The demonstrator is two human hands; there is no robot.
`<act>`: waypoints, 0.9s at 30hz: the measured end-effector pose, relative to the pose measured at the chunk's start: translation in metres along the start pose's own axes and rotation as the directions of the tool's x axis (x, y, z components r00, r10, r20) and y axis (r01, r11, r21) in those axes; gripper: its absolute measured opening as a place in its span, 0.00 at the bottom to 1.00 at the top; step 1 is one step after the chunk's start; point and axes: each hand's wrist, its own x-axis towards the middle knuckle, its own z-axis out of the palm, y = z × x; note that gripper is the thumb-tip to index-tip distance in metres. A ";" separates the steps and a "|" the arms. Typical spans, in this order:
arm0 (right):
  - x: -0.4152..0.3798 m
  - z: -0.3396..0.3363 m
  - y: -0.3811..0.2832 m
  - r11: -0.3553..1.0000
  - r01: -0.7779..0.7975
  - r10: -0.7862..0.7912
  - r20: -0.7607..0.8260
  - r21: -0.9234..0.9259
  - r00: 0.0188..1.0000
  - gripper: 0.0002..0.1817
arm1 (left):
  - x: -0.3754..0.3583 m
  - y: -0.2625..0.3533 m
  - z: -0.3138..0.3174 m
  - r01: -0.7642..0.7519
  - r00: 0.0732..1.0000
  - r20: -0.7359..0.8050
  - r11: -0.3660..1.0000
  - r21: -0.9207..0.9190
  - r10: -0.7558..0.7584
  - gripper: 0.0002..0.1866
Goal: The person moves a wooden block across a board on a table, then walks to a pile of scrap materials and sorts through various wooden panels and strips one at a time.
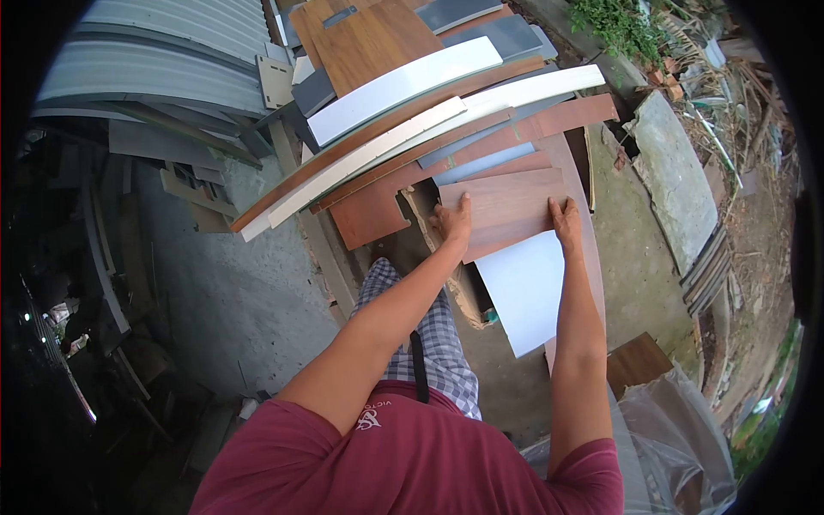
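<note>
A brown wood-grain board (506, 209) spans the space between my two hands. My left hand (453, 221) grips its left edge, thumb on the top face and fingers curled at the side. At the opposite edge, my right hand (566, 225) holds the board with its thumb and fingers. Below the board lies a white panel (525, 292), partly covered by it. Just beyond are a light blue-grey strip (486, 165) and reddish-brown boards (369, 210). The undersides of both hands are hidden.
Long white strips (412, 90) and a wood-grain panel (378, 39) are piled at the far side. A concrete slab (674, 176) leans at the right, near rubble. Clear plastic sheeting (674, 429) covers something at lower right. Corrugated metal (163, 56) stands upper left.
</note>
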 end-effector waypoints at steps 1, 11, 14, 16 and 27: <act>0.002 0.003 0.002 0.999 -0.011 0.011 0.008 -0.032 1.000 0.37 | 0.000 0.002 -0.002 -0.001 1.000 0.000 1.000 -0.006 0.001 0.42; -0.037 -0.001 -0.010 0.998 0.035 -0.034 0.017 -0.048 0.999 0.40 | 0.005 -0.033 0.018 0.018 1.000 -0.008 0.999 -0.035 -0.018 0.46; -0.051 -0.003 0.013 0.997 -0.055 0.058 0.051 -0.058 0.997 0.40 | -0.029 -0.049 0.014 0.047 0.996 0.069 0.999 -0.007 -0.047 0.49; -0.068 -0.002 0.030 0.989 -0.113 0.110 -0.040 -0.095 0.993 0.40 | -0.043 -0.081 0.029 0.036 0.996 0.082 0.999 -0.014 -0.035 0.52; -0.123 0.001 0.096 0.892 -0.404 0.362 -0.214 -0.201 0.907 0.35 | -0.081 -0.132 0.014 -0.004 0.814 0.581 0.999 0.034 -0.016 0.57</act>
